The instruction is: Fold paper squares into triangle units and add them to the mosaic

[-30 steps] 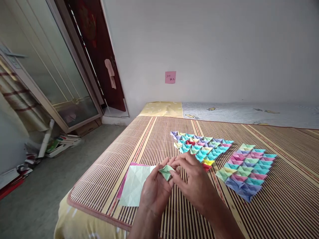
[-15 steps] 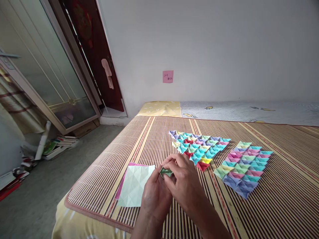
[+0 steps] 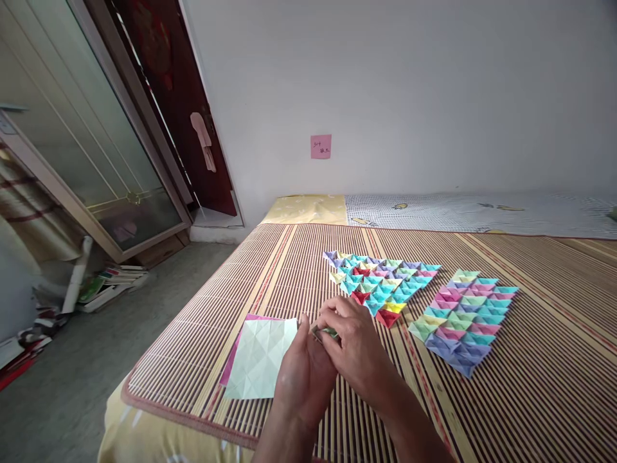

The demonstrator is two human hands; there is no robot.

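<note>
A small piece of folded green paper (image 3: pixel 328 332) lies between my two hands, partly hidden by fingers. My right hand (image 3: pixel 354 341) pinches it from the right with bent fingers. Cupped beneath it, my left hand (image 3: pixel 303 376) supports the paper; its thumb stands up at the left, off the paper, and its other fingers are mostly hidden. Left of my hands, a pale green creased sheet (image 3: pixel 260 360) lies flat on a pink sheet (image 3: pixel 231 363), which shows only along its edges.
Several small folded paper boats sit in a colourful cluster (image 3: pixel 380 280) beyond my hands. Another cluster of boats (image 3: pixel 465 321) is to the right. All rest on a striped bamboo mat (image 3: pixel 193 360) over a bed. A pink note (image 3: pixel 321 146) is on the wall.
My left thumb has lifted off the folded green paper. My right fingers have shifted slightly and cover more of it. The whole view has moved a little.
</note>
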